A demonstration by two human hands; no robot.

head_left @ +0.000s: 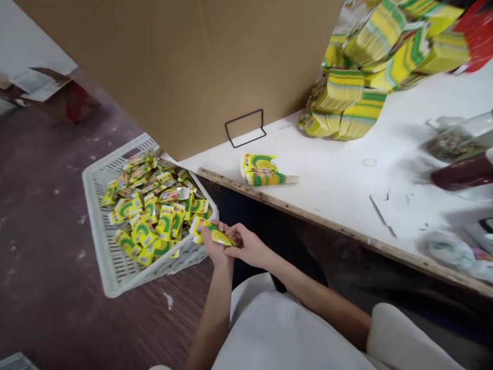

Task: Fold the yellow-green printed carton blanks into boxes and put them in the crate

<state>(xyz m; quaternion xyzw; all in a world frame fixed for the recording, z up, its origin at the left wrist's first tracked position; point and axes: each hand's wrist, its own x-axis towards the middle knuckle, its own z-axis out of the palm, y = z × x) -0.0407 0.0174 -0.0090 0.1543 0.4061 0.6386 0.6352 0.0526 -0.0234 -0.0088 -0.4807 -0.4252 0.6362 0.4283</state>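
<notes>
A small yellow and green printed carton (pixel 221 237) lies between my two hands, over the near corner of the basket. My left hand (pixel 216 252) is closed around it, and its white end flap sticks out to the left. At the carton's right end, the bent fingers of my right hand (pixel 246 245) pinch it; what the fingertips cover is hidden. Just left of my hands, a white plastic basket (pixel 94 226) holds a heap of similar yellow-green cartons (pixel 165 221). On the table beyond my hands rests a small bundle of flat cartons (pixel 264 169).
Bundled stacks of flat cartons (pixel 346 97) are piled at the back of the white table (pixel 327 169). A large cardboard box (pixel 192 67) stands behind, with a black wire frame (pixel 245 128) before it. A dark red object (pixel 462 172) and plastic bags (pixel 447 249) lie right.
</notes>
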